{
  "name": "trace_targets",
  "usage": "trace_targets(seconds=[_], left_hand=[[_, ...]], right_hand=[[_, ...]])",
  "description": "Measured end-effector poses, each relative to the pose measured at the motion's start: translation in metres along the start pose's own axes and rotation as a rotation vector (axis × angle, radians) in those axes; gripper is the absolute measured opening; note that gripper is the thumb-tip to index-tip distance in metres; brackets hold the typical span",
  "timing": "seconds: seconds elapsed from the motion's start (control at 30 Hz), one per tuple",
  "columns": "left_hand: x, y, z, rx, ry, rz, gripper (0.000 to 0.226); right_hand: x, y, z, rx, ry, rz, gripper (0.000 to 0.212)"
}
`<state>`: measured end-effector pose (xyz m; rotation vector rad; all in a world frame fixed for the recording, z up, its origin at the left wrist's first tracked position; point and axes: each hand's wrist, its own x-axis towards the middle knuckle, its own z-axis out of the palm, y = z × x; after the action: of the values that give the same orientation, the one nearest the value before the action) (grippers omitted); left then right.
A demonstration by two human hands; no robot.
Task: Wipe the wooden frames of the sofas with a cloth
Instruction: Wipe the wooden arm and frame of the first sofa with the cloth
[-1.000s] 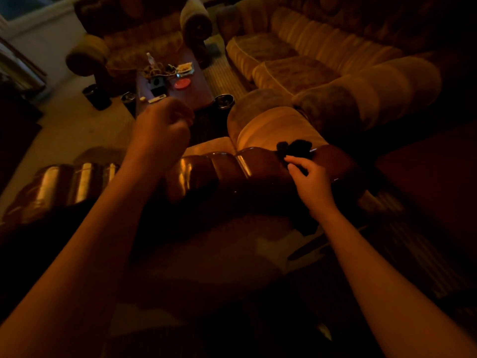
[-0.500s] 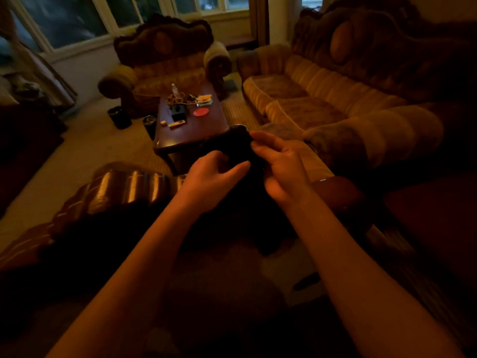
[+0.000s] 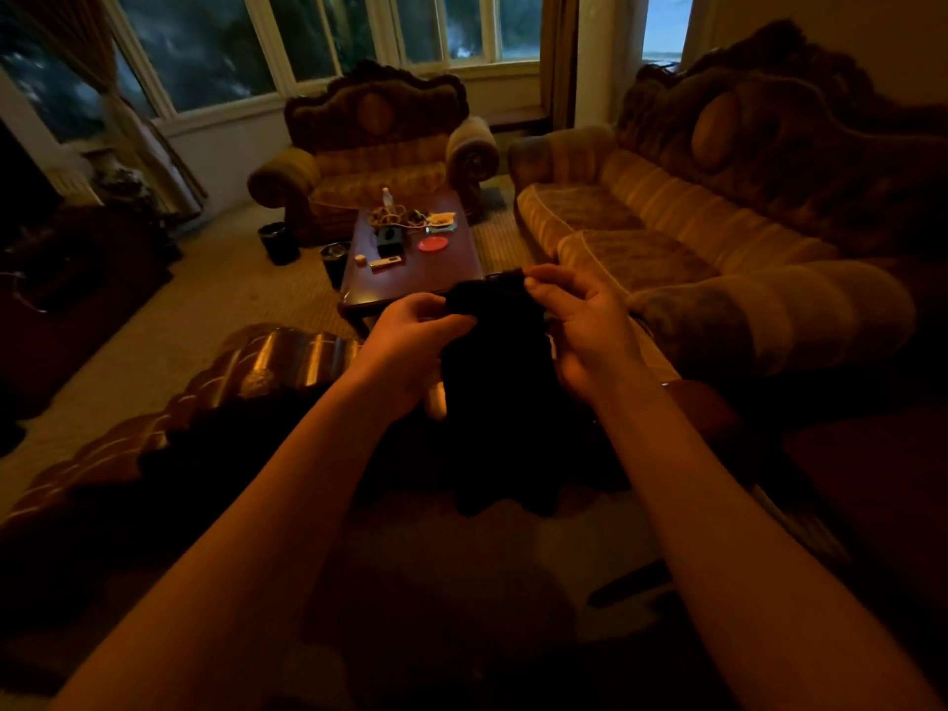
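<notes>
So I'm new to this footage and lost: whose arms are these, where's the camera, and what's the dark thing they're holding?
The camera sits on a person's head, looking forward and down, so those are their own bare arms. The left hand and right hand both pinch a dark cloth that hangs down between them. Just below runs the glossy wooden frame of a sofa. Beyond it a coffee table holds small clutter, including a red disc.
</notes>
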<state>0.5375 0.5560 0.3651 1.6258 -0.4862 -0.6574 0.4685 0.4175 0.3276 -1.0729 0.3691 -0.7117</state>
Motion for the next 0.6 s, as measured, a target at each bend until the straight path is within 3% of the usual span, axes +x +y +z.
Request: trace_targets(seconds=[0.13, 0.23, 0.3, 0.4, 0.5, 0.6], left_hand=[[0.008, 0.007, 0.001, 0.138, 0.140, 0.035, 0.012], [0.016, 0.010, 0.010, 0.251, 0.183, 0.097, 0.012], [0.019, 0.011, 0.019, 0.385, 0.192, 0.188, 0.007], [0.016, 0.012, 0.029, 0.551, 0.190, 0.302, 0.013], [0.010, 0.015, 0.030, 0.562, 0.163, 0.348, 0.019], [0.004, 0.023, 0.018, 0.723, 0.098, 0.390, 0.022]], right_hand=[[-0.012, 0.001, -0.006, -0.304, 0.198, -0.185, 0.015], [-0.028, 0.012, 0.001, -0.393, 0.008, -0.140, 0.027], [-0.033, 0.023, 0.005, -0.480, -0.128, -0.066, 0.023], [-0.026, 0.032, 0.002, -0.535, -0.032, -0.076, 0.020], [-0.017, 0.042, 0.003, -0.717, 0.031, -0.170, 0.024], [-0.019, 0.049, 0.015, -0.617, 0.003, -0.241, 0.027]])
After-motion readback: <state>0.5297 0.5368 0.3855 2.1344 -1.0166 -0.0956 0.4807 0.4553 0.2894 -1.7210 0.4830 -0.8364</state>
